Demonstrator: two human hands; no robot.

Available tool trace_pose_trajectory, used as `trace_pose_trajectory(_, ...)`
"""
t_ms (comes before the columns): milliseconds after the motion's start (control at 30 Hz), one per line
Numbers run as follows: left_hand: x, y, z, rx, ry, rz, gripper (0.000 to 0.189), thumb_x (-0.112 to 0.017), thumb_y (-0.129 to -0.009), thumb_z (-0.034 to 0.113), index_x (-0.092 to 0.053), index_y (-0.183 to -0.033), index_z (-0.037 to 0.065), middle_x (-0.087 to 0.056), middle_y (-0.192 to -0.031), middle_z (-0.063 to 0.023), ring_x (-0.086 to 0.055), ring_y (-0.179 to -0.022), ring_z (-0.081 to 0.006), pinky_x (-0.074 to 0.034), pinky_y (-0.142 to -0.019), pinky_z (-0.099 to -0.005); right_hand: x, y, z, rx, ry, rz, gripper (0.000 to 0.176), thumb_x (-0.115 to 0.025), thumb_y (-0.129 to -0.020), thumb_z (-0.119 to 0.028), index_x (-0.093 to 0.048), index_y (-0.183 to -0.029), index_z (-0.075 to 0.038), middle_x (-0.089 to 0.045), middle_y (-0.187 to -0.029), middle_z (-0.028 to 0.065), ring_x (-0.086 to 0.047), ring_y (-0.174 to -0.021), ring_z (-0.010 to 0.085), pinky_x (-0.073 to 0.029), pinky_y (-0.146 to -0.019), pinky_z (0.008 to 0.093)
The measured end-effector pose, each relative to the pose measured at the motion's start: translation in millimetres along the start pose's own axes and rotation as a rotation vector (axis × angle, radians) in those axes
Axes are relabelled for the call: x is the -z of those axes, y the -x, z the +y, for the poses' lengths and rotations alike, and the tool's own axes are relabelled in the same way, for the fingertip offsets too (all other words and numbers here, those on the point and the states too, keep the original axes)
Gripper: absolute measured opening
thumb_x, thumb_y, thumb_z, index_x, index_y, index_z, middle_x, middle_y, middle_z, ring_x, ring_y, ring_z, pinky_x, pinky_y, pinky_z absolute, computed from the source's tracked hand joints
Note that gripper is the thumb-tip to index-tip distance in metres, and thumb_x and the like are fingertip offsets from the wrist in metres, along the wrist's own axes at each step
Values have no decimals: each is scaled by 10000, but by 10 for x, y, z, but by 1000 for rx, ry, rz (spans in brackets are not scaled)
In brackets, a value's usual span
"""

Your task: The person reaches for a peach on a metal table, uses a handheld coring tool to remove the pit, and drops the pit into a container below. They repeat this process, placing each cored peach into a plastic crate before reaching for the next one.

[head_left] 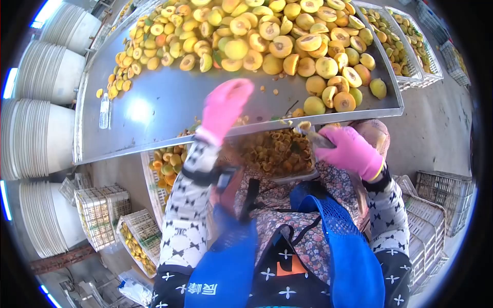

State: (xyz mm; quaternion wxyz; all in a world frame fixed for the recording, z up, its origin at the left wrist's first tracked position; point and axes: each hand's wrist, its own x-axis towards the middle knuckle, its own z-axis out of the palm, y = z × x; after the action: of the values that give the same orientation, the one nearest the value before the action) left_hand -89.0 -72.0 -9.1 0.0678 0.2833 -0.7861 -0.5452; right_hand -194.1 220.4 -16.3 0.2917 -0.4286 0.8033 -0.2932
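My left hand point(226, 108), in a pink glove, is over the front part of the metal table point(169, 97), its fingers curled; whether anything is inside them is hidden. In my right hand point(352, 151), also gloved in pink, is a tool point(316, 137) with a brownish bit at its tip, just off the table's front edge. Halved and whole yellow fruit point(236, 49) lie heaped beyond both hands. Under the edge, a container of brown scraps point(277, 154) rests near my lap.
A clear bottle point(104, 112) stands at the table's left. Crates of fruit point(411, 46) are at the back right, with more crates point(426, 220) at the lower right. Stacked white trays point(46, 118) line the left. A crate of fruit point(169, 164) sits under the table edge.
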Motion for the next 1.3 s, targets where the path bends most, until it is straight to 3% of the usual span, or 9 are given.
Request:
trace_pose_trajectory(167,-1028,-1026,111,-339,-486,26,557,-709,-853,411,-591,-1223,11,-660,-1080,-134,-647,-994,-242,-514,-808,-402,-81,274,185,-24,68,47,295,-691,-845,-278,-610,-1004,-43,-642,-779,202,-642,-786,406,-495,-681,473)
trace_pose_trajectory(267,-1421,-1199,-44,-402,-854,230,510,-690,-832,355,-605,-1232,50,-642,-1079,-212,-631,-928,-408,-514,-836,-479,-74,297,148,18,33,73,324,-690,-847,-276,-593,-1049,-42,-655,-864,201,-644,-814,402,-506,-705,462)
trace_pose_trajectory(367,-1158,-1237,-265,-658,-717,237,505,-693,-850,346,-593,-1245,46,-649,-1040,-195,-655,-962,-354,-531,-850,-437,-107,239,99,57,21,220,329,-677,-866,-277,-581,-1073,-39,-657,-887,195,-651,-806,401,-509,-690,467)
trace_pose_trajectory(500,-442,-687,-14,98,338,-86,463,-683,-896,255,-580,-1302,57,-648,-1171,-113,-648,-1054,-217,-546,-861,-352,-404,97,16,127,-1,442,358,-668,-883,-248,-533,-1139,-37,-650,-893,195,-656,-787,396,-508,-660,479)
trace_pose_trajectory(600,18,-300,-361,-15,921,-333,513,-670,-898,196,-528,-1369,50,-592,-1300,-137,-648,-1051,-264,-551,-859,-374,-684,91,66,-81,260,215,440,-665,-885,-221,-473,-1243,-52,-645,-884,182,-656,-765,371,-514,-651,476)
trace_pose_trajectory(800,5,552,-470,-61,1205,-372,524,-601,-941,203,-462,-1412,20,-440,-1463,-218,-643,-1065,-317,-551,-872,-400,-649,99,-250,180,205,529,300,-633,-904,-240,-544,-1137,-72,-646,-890,135,-654,-772,346,-528,-645,450)
trace_pose_trajectory(900,-65,699,-551,64,1370,-361,431,-577,-968,216,-517,-1356,37,-468,-1435,-221,-647,-1073,-334,-563,-866,-419,-1011,158,199,12,621,169,239,-617,-908,-260,-533,-1013,-63,-633,-781,135,-642,-653,333,-523,-588,445)
trace_pose_trajectory(1033,-135,825,-620,119,1378,-230,386,-546,-987,204,-534,-1345,59,-469,-1434,-235,-644,-1093,-338,-561,-873,-428,-825,369,-250,-80,-59,-98,311,-651,-885,-262,-541,-1051,-24,-654,-888,225,-653,-821,426,-511,-725,511)
trace_pose_trajectory(1300,-323,920,-281,-48,1309,-113,424,-538,-988,250,-507,-1356,43,-547,-1344,-216,-566,-1193,-344,-473,-1001,-463,-685,112,-799,350,-89,438,363,-698,-867,-195,-560,-1157,-24,-660,-910,185,-656,-813,393,-523,-677,450)
